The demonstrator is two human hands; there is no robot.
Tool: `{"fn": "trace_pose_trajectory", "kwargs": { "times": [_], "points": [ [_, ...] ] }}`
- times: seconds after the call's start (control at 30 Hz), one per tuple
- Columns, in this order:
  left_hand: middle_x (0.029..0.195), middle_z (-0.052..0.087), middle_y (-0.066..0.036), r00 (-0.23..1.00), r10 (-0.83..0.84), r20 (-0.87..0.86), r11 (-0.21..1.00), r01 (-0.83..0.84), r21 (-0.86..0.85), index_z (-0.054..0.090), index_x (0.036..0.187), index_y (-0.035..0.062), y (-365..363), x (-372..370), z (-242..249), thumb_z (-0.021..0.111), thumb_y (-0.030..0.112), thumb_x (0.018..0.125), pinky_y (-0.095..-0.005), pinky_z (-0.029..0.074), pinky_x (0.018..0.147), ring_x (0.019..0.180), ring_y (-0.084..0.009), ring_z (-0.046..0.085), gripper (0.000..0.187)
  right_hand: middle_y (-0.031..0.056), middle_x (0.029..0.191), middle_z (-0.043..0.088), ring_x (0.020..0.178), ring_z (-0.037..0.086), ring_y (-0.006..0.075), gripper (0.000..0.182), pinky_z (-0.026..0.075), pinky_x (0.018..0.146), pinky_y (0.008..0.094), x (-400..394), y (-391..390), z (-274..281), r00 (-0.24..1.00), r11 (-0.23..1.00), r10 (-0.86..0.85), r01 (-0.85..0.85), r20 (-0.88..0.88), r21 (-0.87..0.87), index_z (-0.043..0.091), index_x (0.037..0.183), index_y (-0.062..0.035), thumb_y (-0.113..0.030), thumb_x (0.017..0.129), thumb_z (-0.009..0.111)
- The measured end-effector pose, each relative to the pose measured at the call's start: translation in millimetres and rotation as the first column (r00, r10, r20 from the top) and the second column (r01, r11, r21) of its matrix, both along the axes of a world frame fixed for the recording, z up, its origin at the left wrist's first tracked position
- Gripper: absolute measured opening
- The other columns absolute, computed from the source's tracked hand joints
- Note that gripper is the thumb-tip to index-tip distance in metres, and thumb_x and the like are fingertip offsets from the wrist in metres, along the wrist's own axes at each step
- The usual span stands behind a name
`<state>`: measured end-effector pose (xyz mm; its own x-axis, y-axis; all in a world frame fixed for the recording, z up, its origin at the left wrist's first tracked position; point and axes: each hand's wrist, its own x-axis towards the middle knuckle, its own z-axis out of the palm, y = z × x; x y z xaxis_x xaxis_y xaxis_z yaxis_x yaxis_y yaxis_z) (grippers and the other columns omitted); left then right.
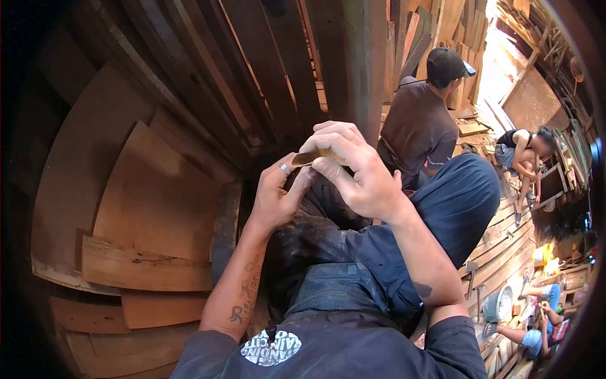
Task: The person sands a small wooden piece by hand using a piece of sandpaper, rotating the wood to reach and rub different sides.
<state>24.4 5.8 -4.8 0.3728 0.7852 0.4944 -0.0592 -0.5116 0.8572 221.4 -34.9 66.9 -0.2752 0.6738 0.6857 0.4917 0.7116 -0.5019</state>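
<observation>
A small curved tan-brown piece (pixel 314 157), thin at its edge, is held up in front of my chest between both hands. Whether it is wood or stiff paper I cannot make out. My right hand (pixel 358 165) has its fingers curled over the top of the piece and its thumb pressed under the near edge. On the other side my left hand (pixel 278 192), with a ring on one finger, pinches the piece's left end. Part of it is hidden behind the fingers. My bent legs in dark trousers (pixel 435 208) lie below the hands.
Wooden boards (pixel 154 196) lean and stack at the left, with a plank wall ahead. A person in a cap (pixel 420 126) sits close by at the right. Two more people sit farther right on the slatted floor, near a metal bucket (pixel 498 304) and a yellow container (pixel 543 255).
</observation>
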Motion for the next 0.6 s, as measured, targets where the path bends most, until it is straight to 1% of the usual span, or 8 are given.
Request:
{"fn": "trace_pose_trajectory", "kwargs": {
  "times": [0.1,0.2,0.27,0.4,0.43,0.5,0.53,0.6],
  "points": [
    [0.095,0.072,-0.007,0.999,0.010,0.036,0.999,-0.009,-0.031,0.075,0.124,-0.0029,1,-5,2,0.072,0.012,0.109,-0.0297,0.054,0.080,0.086,-0.0137,0.066,0.021,0.0166,0.127,0.071,0.128,0.066,0.0352,0.022,0.051,0.112,0.0444,12,6,-6,0.995,0.996,-0.081,0.084,0.064,-0.042,0.072,0.125,-0.0003,-0.003,0.103,0.070],
    [0.095,0.071,-0.006,0.999,0.014,0.033,1.000,-0.014,-0.010,0.075,0.123,-0.0024,7,-5,2,0.072,0.011,0.108,-0.0299,0.054,0.079,0.085,-0.0143,0.066,0.021,0.0169,0.126,0.070,0.126,0.067,0.0331,0.021,0.052,0.111,0.0431,10,3,-4,0.999,0.992,-0.022,0.015,-0.049,-0.124,0.072,0.126,0.0003,-0.003,0.104,0.070],
    [0.094,0.070,-0.006,1.000,0.028,0.005,0.999,-0.028,0.015,0.075,0.123,-0.0021,7,-7,-2,0.071,0.011,0.108,-0.0299,0.053,0.078,0.085,-0.0145,0.065,0.020,0.0160,0.126,0.070,0.125,0.067,0.0320,0.022,0.052,0.110,0.0423,-3,1,2,0.996,0.996,0.060,-0.065,-0.065,-0.068,0.072,0.126,0.0004,-0.006,0.105,0.071],
    [0.094,0.070,-0.008,0.998,0.059,-0.002,0.998,-0.059,0.006,0.075,0.121,-0.0019,3,-7,7,0.071,0.009,0.107,-0.0308,0.053,0.079,0.085,-0.0150,0.066,0.018,0.0160,0.128,0.069,0.123,0.067,0.0326,0.024,0.053,0.109,0.0430,9,8,-8,0.998,0.997,-0.057,0.059,0.039,-0.049,0.071,0.128,-0.0001,-0.006,0.105,0.071],
    [0.095,0.071,-0.008,0.999,0.040,-0.011,0.999,-0.040,0.000,0.075,0.122,-0.0020,4,-6,6,0.071,0.010,0.107,-0.0309,0.054,0.080,0.086,-0.0150,0.066,0.019,0.0156,0.129,0.068,0.123,0.067,0.0320,0.025,0.054,0.108,0.0425,12,6,-6,0.996,0.993,-0.072,0.076,0.045,-0.095,0.070,0.129,-0.0004,-0.003,0.104,0.071],
    [0.098,0.072,-0.009,1.000,0.003,-0.026,1.000,-0.004,-0.023,0.075,0.123,-0.0022,4,-2,-3,0.071,0.011,0.107,-0.0310,0.054,0.082,0.087,-0.0150,0.067,0.020,0.0152,0.129,0.067,0.123,0.067,0.0313,0.025,0.054,0.107,0.0417,3,1,-1,0.999,0.994,0.046,-0.048,-0.030,-0.098,0.070,0.129,-0.0005,-0.002,0.104,0.070],
    [0.104,0.075,-0.010,0.998,0.036,-0.049,0.990,-0.029,0.137,0.075,0.124,-0.0023,3,1,-5,0.072,0.011,0.107,-0.0323,0.056,0.086,0.092,-0.0167,0.070,0.021,0.0150,0.129,0.067,0.124,0.067,0.0309,0.025,0.054,0.107,0.0413,-4,-2,1,0.992,0.988,0.109,-0.115,-0.068,-0.101,0.070,0.129,-0.0005,-0.001,0.104,0.070],
    [0.110,0.077,-0.012,0.999,0.030,-0.037,0.997,-0.027,0.065,0.075,0.125,-0.0023,2,-1,-5,0.072,0.011,0.107,-0.0342,0.057,0.089,0.098,-0.0196,0.073,0.023,0.0149,0.130,0.066,0.123,0.068,0.0304,0.025,0.055,0.107,0.0408,-6,-2,-1,0.993,0.990,0.087,-0.095,-0.081,-0.104,0.070,0.129,-0.0004,0.000,0.104,0.069]
  ]
}}
